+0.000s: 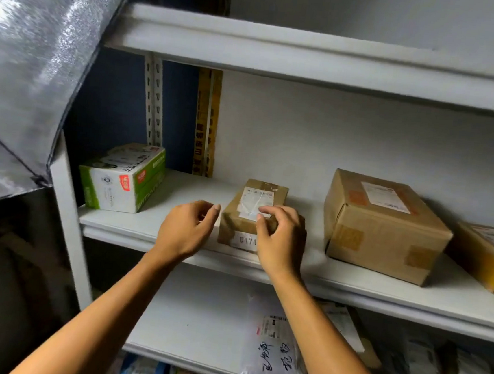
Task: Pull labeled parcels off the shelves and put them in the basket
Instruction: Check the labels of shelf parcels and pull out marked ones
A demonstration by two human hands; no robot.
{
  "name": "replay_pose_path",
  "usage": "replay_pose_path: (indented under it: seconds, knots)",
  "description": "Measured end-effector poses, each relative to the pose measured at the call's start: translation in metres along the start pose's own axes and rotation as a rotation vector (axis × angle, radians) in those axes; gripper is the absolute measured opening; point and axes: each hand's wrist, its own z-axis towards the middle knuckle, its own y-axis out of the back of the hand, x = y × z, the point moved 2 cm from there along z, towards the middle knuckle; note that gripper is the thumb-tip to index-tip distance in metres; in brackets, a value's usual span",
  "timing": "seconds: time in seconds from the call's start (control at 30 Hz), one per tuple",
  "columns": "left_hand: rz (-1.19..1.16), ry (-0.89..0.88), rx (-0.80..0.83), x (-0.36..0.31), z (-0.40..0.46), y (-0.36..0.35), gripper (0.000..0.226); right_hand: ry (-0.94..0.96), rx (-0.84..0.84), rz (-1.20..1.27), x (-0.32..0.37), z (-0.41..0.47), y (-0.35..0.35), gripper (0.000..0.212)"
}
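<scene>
Cardboard parcel (252,214) looked light and stiff; right hand (280,238) curled on its near edge, left hand (186,226) loose beside it, take both sides.

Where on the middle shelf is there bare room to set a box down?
Bare shelf between the green-and-white carton and the small taped parcel. A narrower gap lies before the large cardboard box; right of it, the yellow-taped parcel crowds.

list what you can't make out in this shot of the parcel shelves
Head view:
- Shipping label text on small cardboard parcel: blurred, partly behind right hand.
- Yellow-taped parcel: cut off by right edge.
- Basket: out of frame.
- Left hand touching the parcel or not: unclear.
</scene>
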Motion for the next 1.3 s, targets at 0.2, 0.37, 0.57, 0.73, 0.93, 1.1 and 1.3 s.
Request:
replay_pose_path:
  seconds: [0.2, 0.37, 0.57, 0.73, 0.93, 1.1, 1.3]
  knots:
    - [0.292, 0.092, -0.415, 0.050, 0.026, 0.070, 0.062, 0.055, -0.182, -0.215, 0.000, 0.006, -0.011, 0.014]
    - [0.526, 0.385, -0.223, 0.094, 0.056, 0.092, 0.085, 0.493, -0.237, -0.040, 0.038, -0.027, -0.033, 0.008]
    - [0.290, 0.354, -0.272, 0.104, 0.052, 0.100, 0.070, 0.406, 0.120, 0.258, 0.053, -0.060, -0.076, 0.008]
    - [0.221, 0.180, -0.351, 0.078, 0.014, 0.092, 0.071, -0.175, 0.404, 0.529, 0.065, -0.056, -0.097, 0.037]
    - [0.146, 0.120, -0.311, 0.045, -0.041, 0.072, 0.111, -0.533, 0.611, 0.681, 0.085, -0.032, -0.091, 0.060]
    - [-0.363, 0.265, -0.117, 0.054, -0.035, 0.085, 0.066, -0.471, 0.517, 0.691, 0.079, -0.036, -0.094, 0.061]
    - [-0.871, 0.561, 0.178, 0.088, -0.026, 0.095, 0.062, -0.372, 0.556, 0.774, 0.076, -0.045, -0.078, 0.060]
